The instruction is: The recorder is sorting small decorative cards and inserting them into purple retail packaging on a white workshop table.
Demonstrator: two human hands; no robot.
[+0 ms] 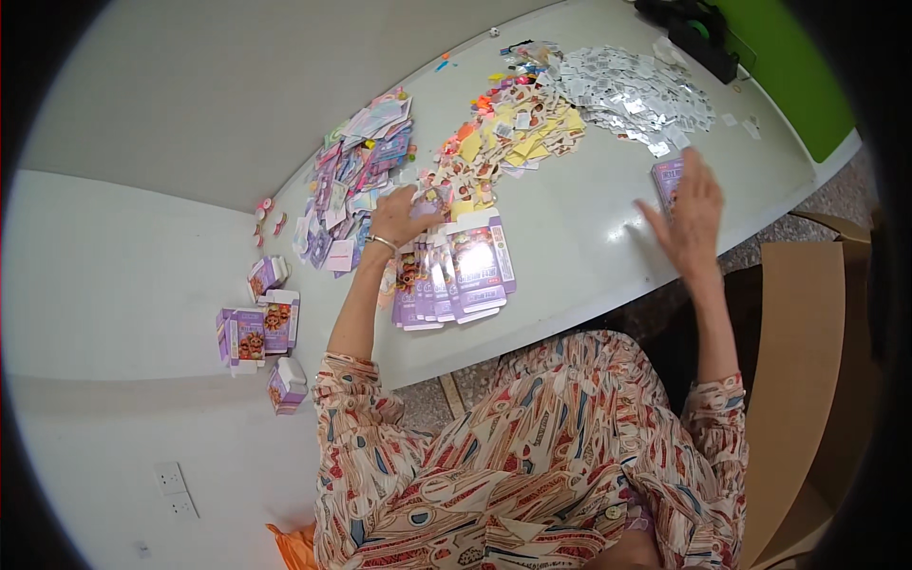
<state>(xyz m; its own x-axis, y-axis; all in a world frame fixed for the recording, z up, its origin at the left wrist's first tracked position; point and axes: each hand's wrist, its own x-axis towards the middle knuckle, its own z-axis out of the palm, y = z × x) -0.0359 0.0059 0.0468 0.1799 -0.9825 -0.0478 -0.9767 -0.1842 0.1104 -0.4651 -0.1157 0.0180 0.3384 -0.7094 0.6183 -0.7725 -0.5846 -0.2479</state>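
Note:
My left hand (404, 218) is over the near edge of a heap of small pink and purple packets (366, 161), its thumb and fingers apart. Just below it lies an overlapping row of flat purple cartons (475, 261) with white flaps. My right hand (695, 214) is open at the right side of the table, thumb spread from the fingers. Beside and partly behind it is a purple carton (667, 176); the hand hides part of it, and I cannot tell whether they touch. Yellow and patterned cards (527, 133) are heaped beyond my left hand.
A wide pile of small silvery-white packets (632, 90) covers the far right. A black tape dispenser (703, 43) stands behind it. Made-up purple boxes (252, 337) sit at the left end. An open cardboard box (798, 323) stands right of me, below the table's edge.

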